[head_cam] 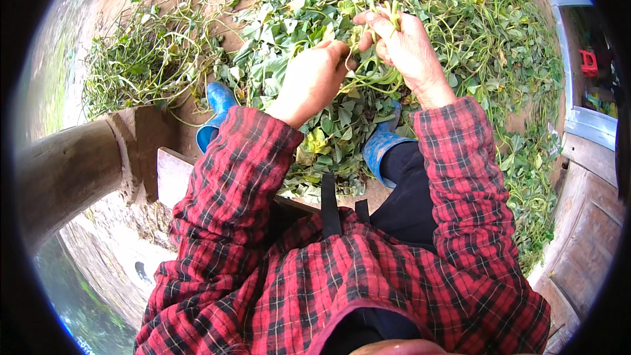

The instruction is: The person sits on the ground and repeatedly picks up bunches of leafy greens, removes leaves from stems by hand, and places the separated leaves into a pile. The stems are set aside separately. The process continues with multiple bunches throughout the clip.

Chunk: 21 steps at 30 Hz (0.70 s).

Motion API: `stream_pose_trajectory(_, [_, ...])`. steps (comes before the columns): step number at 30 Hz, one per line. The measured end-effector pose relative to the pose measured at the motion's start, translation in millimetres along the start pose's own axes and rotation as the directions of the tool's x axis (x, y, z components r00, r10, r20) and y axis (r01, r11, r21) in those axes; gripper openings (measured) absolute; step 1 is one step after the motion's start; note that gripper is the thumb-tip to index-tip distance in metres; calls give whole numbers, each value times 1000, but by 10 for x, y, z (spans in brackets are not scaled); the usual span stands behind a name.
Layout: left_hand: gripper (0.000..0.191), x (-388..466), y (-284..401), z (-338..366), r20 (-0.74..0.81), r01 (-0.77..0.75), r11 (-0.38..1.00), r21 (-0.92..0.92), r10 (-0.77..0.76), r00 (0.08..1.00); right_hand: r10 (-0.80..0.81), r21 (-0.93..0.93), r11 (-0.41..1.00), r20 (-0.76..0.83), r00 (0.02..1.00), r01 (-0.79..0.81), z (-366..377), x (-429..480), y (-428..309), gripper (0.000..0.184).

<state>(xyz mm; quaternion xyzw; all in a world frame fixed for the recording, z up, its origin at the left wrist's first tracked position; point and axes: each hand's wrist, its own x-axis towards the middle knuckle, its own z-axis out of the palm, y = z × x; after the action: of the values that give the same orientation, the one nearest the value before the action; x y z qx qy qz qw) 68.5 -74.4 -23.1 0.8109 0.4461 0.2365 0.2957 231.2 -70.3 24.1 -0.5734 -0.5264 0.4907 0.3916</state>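
Note:
My right hand (402, 42) is closed around a small bunch of pale green vine stems (392, 17) at the upper middle of the view. Close beside it on the left is my left hand (318, 71), its fingers curled in at the fingertips, where a thin stem end shows; what they pinch is partly hidden. Below and between the hands hang looped green stems (379, 80). A large heap of cut leafy vines (276, 27) covers the ground beneath the hands and between my blue boots.
Another vine pile (143, 64) lies at the left, more vines (512, 54) at the right. A round wooden post (74, 167) stands at the left. Blue boots (219, 101) flank the heap. At the right are a pale blue frame (567, 59) and a plank wall (586, 217).

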Motion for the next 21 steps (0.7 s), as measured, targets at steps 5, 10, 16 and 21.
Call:
stream_pose_trajectory(5, [14,1,61,-112,-60,-4,999,-47,1,998,-198,-418,887,38,980,195,-370,62,68,26])
stream_pose_trajectory(10, [17,72,92,-191,-47,4,987,-159,-11,999,-256,-730,664,-19,967,161,-518,63,104,20])
stream_pose_trajectory(16, [21,41,145,-386,100,302,697,-650,-315,944,-299,-734,670,-405,864,-112,-995,120,135,24])
stream_pose_trajectory(21, [22,35,37,-352,146,220,288,-932,-258,955,-39,29,999,-194,980,45,-593,-21,-16,25])
